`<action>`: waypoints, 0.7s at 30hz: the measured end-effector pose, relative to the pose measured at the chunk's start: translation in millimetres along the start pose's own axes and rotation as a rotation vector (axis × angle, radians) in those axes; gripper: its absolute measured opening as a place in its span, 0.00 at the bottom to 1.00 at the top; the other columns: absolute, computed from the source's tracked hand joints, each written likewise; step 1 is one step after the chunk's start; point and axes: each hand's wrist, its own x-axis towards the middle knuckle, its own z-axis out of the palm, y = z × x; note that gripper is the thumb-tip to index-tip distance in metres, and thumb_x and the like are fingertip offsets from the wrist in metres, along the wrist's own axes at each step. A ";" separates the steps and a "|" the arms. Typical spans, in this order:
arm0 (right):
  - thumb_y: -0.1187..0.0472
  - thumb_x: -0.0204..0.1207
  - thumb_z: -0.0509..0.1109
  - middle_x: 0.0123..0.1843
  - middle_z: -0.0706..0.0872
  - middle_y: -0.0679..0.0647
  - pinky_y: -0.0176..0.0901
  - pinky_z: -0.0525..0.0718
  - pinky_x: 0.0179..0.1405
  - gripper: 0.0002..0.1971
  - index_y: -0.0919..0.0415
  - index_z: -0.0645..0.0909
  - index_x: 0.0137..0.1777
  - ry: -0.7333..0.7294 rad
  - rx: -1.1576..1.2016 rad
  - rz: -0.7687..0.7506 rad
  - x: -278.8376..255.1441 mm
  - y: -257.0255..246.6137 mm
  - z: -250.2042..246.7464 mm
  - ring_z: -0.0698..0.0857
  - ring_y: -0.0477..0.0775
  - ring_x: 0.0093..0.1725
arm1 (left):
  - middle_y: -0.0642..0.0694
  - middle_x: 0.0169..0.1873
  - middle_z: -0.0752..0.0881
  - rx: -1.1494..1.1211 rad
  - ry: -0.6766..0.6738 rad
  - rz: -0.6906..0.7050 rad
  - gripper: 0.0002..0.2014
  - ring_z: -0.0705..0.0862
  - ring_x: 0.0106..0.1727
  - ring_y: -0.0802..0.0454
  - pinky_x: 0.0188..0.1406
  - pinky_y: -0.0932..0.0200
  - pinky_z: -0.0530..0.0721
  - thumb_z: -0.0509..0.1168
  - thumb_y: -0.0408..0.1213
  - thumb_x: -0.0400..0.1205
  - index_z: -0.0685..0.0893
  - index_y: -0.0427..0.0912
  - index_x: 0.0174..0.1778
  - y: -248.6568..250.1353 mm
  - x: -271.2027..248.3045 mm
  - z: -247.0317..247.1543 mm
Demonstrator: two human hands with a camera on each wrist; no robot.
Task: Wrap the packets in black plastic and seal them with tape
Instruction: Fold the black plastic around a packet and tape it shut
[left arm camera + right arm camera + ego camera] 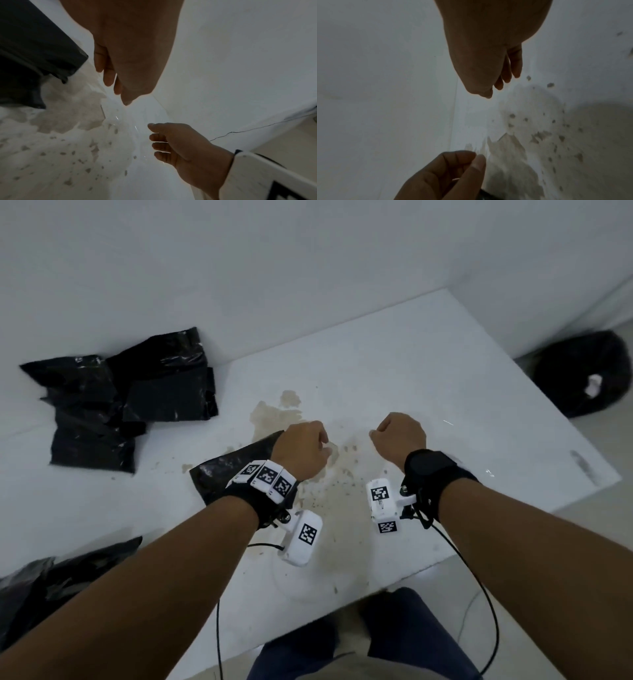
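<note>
Both hands hover close together over the stained middle of the white table (428, 364). My left hand (325, 446) has thumb and fingers curled together, and so does my right hand (373, 434). In the left wrist view a faint clear tape strip (137, 121) with small glints spans the gap between them. Its straight edge also shows in the right wrist view, where the tape strip (467, 121) runs from the right hand (489, 93) to the left hand (476, 155); each pinches one end. A black-wrapped packet (222, 470) lies on the table just under my left wrist.
A heap of black-wrapped packets (130, 398) lies at the far left, and more black plastic (51, 583) at the near left. A black bag (582, 371) sits on the floor off the table's right edge. Brown stains (274, 416) mark the tabletop.
</note>
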 end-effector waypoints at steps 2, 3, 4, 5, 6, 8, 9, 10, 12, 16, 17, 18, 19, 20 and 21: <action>0.59 0.78 0.68 0.56 0.87 0.59 0.44 0.77 0.49 0.11 0.65 0.82 0.56 0.057 -0.014 0.070 11.6 17.3 -7.5 0.84 0.63 0.58 | 0.49 0.45 0.86 0.006 -0.043 0.001 0.08 0.83 0.52 0.49 0.54 0.52 0.82 0.69 0.42 0.82 0.83 0.42 0.52 8.0 6.0 3.0; 0.60 0.77 0.67 0.59 0.85 0.60 0.45 0.77 0.51 0.13 0.65 0.80 0.60 0.078 -0.017 0.105 18.4 24.7 -10.9 0.82 0.64 0.60 | 0.49 0.45 0.86 0.007 -0.054 -0.004 0.08 0.83 0.52 0.49 0.55 0.52 0.83 0.69 0.42 0.82 0.83 0.43 0.53 10.8 9.3 3.8; 0.60 0.77 0.67 0.63 0.83 0.61 0.47 0.77 0.55 0.16 0.64 0.77 0.63 0.091 -0.037 0.148 24.5 30.4 -14.7 0.80 0.65 0.63 | 0.50 0.45 0.86 0.004 -0.059 -0.014 0.08 0.83 0.52 0.49 0.55 0.52 0.83 0.69 0.42 0.83 0.83 0.43 0.53 12.8 12.7 4.8; 0.59 0.77 0.67 0.67 0.78 0.63 0.51 0.77 0.60 0.19 0.64 0.74 0.67 0.108 -0.071 0.191 30.9 35.8 -18.5 0.77 0.67 0.67 | 0.50 0.44 0.86 0.000 -0.060 -0.023 0.08 0.83 0.52 0.49 0.55 0.52 0.83 0.69 0.42 0.83 0.83 0.43 0.53 14.6 15.3 5.9; 0.58 0.77 0.68 0.70 0.73 0.64 0.54 0.75 0.64 0.23 0.63 0.71 0.70 0.131 -0.108 0.240 36.9 40.9 -22.6 0.73 0.68 0.69 | 0.51 0.44 0.85 -0.003 -0.060 -0.030 0.08 0.83 0.52 0.50 0.55 0.53 0.83 0.69 0.42 0.83 0.83 0.43 0.54 16.3 17.2 7.3; 0.58 0.76 0.69 0.74 0.66 0.65 0.58 0.72 0.68 0.27 0.62 0.66 0.73 0.166 -0.151 0.326 46.0 52.9 -29.6 0.68 0.68 0.71 | 0.52 0.43 0.84 -0.006 -0.060 -0.044 0.08 0.83 0.52 0.50 0.54 0.54 0.82 0.69 0.42 0.83 0.83 0.43 0.54 19.3 18.0 11.8; 0.58 0.76 0.69 0.75 0.64 0.65 0.59 0.70 0.70 0.28 0.61 0.64 0.74 0.160 -0.165 0.361 50.0 59.9 -32.8 0.66 0.68 0.73 | 0.52 0.43 0.84 -0.008 -0.063 -0.052 0.08 0.83 0.52 0.50 0.53 0.55 0.82 0.69 0.42 0.83 0.83 0.43 0.53 20.5 17.7 14.2; 0.58 0.76 0.69 0.76 0.62 0.65 0.61 0.69 0.72 0.30 0.61 0.63 0.75 0.129 -0.181 0.397 53.5 68.2 -35.7 0.65 0.69 0.74 | 0.52 0.43 0.84 -0.011 -0.065 -0.061 0.08 0.83 0.52 0.51 0.53 0.57 0.81 0.69 0.42 0.83 0.83 0.43 0.53 21.9 17.3 16.5; 0.57 0.79 0.66 0.79 0.60 0.66 0.63 0.64 0.77 0.31 0.62 0.59 0.79 0.015 -0.228 0.431 62.6 80.3 -39.5 0.61 0.70 0.78 | 0.52 0.44 0.85 -0.019 -0.059 -0.083 0.08 0.83 0.52 0.51 0.52 0.58 0.80 0.69 0.42 0.83 0.83 0.43 0.53 23.9 17.5 18.1; 0.59 0.77 0.68 0.77 0.64 0.65 0.61 0.65 0.77 0.28 0.64 0.63 0.75 -0.028 -0.279 0.419 75.2 89.5 -37.8 0.66 0.69 0.75 | 0.51 0.45 0.86 -0.038 -0.061 -0.135 0.08 0.83 0.52 0.50 0.52 0.57 0.82 0.69 0.42 0.83 0.83 0.43 0.54 27.1 19.5 21.2; 0.60 0.77 0.69 0.76 0.64 0.65 0.61 0.68 0.75 0.27 0.64 0.64 0.73 -0.015 -0.264 0.414 76.2 89.7 -37.1 0.67 0.69 0.74 | 0.51 0.45 0.86 -0.039 -0.061 -0.144 0.08 0.84 0.52 0.50 0.53 0.56 0.82 0.69 0.42 0.83 0.83 0.43 0.54 28.2 19.7 22.6; 0.61 0.77 0.69 0.75 0.64 0.65 0.59 0.71 0.73 0.26 0.64 0.65 0.72 -0.013 -0.242 0.409 77.0 89.2 -37.0 0.69 0.69 0.72 | 0.51 0.45 0.86 -0.040 -0.058 -0.153 0.08 0.84 0.52 0.50 0.54 0.55 0.83 0.69 0.42 0.83 0.83 0.43 0.54 29.2 20.1 23.9; 0.61 0.77 0.69 0.75 0.64 0.65 0.57 0.74 0.70 0.26 0.65 0.65 0.72 -0.021 -0.224 0.402 77.9 89.3 -37.8 0.72 0.68 0.71 | 0.51 0.45 0.86 -0.043 -0.058 -0.161 0.08 0.84 0.52 0.50 0.55 0.54 0.83 0.69 0.42 0.83 0.83 0.43 0.54 30.5 20.5 24.8; 0.61 0.77 0.68 0.75 0.65 0.66 0.55 0.75 0.68 0.25 0.66 0.66 0.72 -0.033 -0.214 0.391 79.1 90.6 -39.4 0.74 0.68 0.70 | 0.51 0.44 0.86 -0.045 -0.057 -0.167 0.08 0.84 0.52 0.49 0.56 0.53 0.84 0.69 0.42 0.83 0.83 0.43 0.53 32.3 21.2 25.4; 0.61 0.78 0.68 0.75 0.66 0.66 0.54 0.76 0.68 0.25 0.67 0.66 0.72 -0.042 -0.214 0.376 80.8 92.6 -41.7 0.76 0.68 0.69 | 0.51 0.44 0.86 -0.045 -0.054 -0.171 0.08 0.84 0.52 0.49 0.57 0.52 0.84 0.69 0.42 0.83 0.84 0.43 0.53 34.3 22.1 25.7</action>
